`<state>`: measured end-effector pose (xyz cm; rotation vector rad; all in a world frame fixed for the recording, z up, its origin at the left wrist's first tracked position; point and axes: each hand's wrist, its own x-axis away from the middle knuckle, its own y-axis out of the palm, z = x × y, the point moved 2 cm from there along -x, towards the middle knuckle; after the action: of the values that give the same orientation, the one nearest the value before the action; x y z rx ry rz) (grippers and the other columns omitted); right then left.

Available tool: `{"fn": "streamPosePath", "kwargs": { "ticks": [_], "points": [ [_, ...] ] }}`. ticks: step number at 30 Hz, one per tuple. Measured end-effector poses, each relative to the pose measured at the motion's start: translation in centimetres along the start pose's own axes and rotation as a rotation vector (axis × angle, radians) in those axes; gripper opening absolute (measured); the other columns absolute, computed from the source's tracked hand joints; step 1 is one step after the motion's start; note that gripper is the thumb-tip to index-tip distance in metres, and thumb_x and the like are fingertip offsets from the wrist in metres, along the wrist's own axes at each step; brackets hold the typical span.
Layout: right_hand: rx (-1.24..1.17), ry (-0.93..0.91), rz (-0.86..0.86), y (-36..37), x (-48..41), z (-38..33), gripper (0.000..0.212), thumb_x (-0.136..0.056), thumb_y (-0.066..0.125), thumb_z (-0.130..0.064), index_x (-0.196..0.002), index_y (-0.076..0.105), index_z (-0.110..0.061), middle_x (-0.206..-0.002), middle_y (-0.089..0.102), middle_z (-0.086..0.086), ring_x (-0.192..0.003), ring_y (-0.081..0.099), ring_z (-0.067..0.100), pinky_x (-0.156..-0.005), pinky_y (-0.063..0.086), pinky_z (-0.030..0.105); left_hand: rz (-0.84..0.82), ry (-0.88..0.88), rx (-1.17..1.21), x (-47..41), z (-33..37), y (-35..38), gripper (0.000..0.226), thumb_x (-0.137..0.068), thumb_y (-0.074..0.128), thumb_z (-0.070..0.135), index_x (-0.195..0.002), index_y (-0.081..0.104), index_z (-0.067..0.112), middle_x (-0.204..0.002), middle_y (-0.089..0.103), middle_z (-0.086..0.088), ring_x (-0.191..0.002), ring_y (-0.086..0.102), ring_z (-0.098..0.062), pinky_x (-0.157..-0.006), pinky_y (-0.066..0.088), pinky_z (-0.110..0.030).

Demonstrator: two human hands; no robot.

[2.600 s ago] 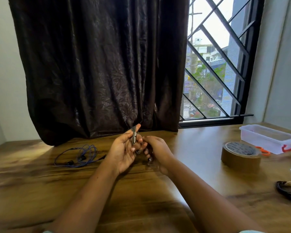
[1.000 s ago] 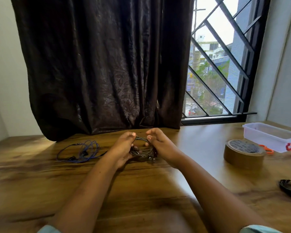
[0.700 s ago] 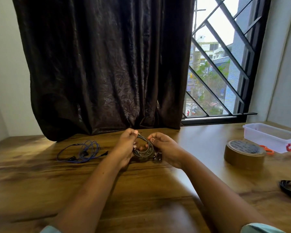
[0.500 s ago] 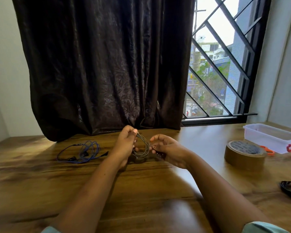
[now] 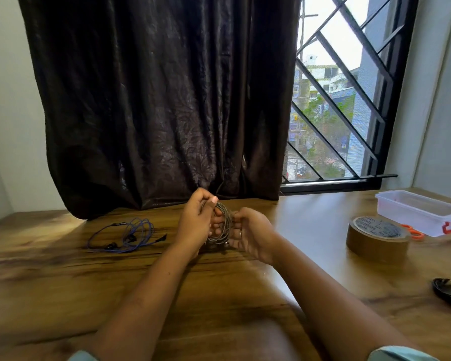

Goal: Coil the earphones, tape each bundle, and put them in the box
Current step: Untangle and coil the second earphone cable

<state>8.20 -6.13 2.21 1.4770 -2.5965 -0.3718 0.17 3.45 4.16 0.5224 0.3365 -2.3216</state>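
Above the counter (image 5: 63, 282) centre, the left hand (image 5: 195, 221) and right hand (image 5: 251, 234) are holding the grey earphone coil (image 5: 223, 226), each grip pinching one side. Light, limp and springy, it is likely tending to unwind; pinching across all loops is advisable.

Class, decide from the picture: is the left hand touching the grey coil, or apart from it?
Touching. The head view shows the left hand pinching the top of the grey coil between thumb and fingers, with no gap.
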Motion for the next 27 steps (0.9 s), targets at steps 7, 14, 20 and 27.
{"fn": "streamPosePath", "kwargs": {
  "ticks": [7, 14, 20, 27],
  "points": [
    [0.110, -0.087, -0.017, 0.6, 0.6, -0.7, 0.018, -0.093, 0.058, -0.011, -0.102, 0.064, 0.003, -0.078, 0.067, 0.007, -0.063, 0.066, 0.008, -0.053, 0.051, 0.019, 0.062, 0.223, -0.392, -0.1, -0.6, -0.3, 0.011, -0.096, 0.050, 0.023, -0.086, 0.053, 0.019, -0.072, 0.062, -0.002, -0.064, 0.058, -0.014, -0.056, 0.044, -0.033],
    [-0.020, -0.050, 0.027, 1.0, 0.7, -0.7, 0.038, -0.089, 0.054, 0.005, -0.122, 0.049, -0.010, -0.084, 0.068, 0.009, -0.067, 0.068, 0.013, -0.054, 0.052, 0.023, 0.034, 0.193, -0.387, -0.1, -1.3, -0.6, 0.011, -0.096, 0.049, 0.022, -0.087, 0.052, 0.018, -0.069, 0.059, 0.001, -0.059, 0.055, -0.005, -0.055, 0.042, -0.030],
    [0.008, -0.158, -0.012, 1.3, 0.3, -0.6, 0.052, -0.082, 0.065, 0.005, -0.125, 0.045, -0.016, -0.077, 0.066, 0.005, -0.070, 0.064, 0.014, -0.066, 0.053, 0.027, 0.008, 0.168, -0.338, -0.3, -1.6, -0.7, 0.013, -0.096, 0.048, 0.028, -0.087, 0.054, 0.022, -0.076, 0.060, -0.005, -0.070, 0.059, -0.023, -0.059, 0.048, -0.041],
    [0.659, -0.381, 0.187, 0.2, -0.1, -0.3, 0.029, -0.089, 0.062, -0.007, -0.115, 0.053, -0.016, -0.101, 0.068, 0.001, -0.088, 0.069, 0.014, -0.072, 0.056, 0.023, -0.015, 0.095, -0.357, -0.2, -1.6, -0.4, 0.014, -0.097, 0.047, 0.023, -0.092, 0.060, 0.018, -0.070, 0.059, 0.004, -0.054, 0.058, -0.001, -0.047, 0.043, -0.022]
  ]
}}
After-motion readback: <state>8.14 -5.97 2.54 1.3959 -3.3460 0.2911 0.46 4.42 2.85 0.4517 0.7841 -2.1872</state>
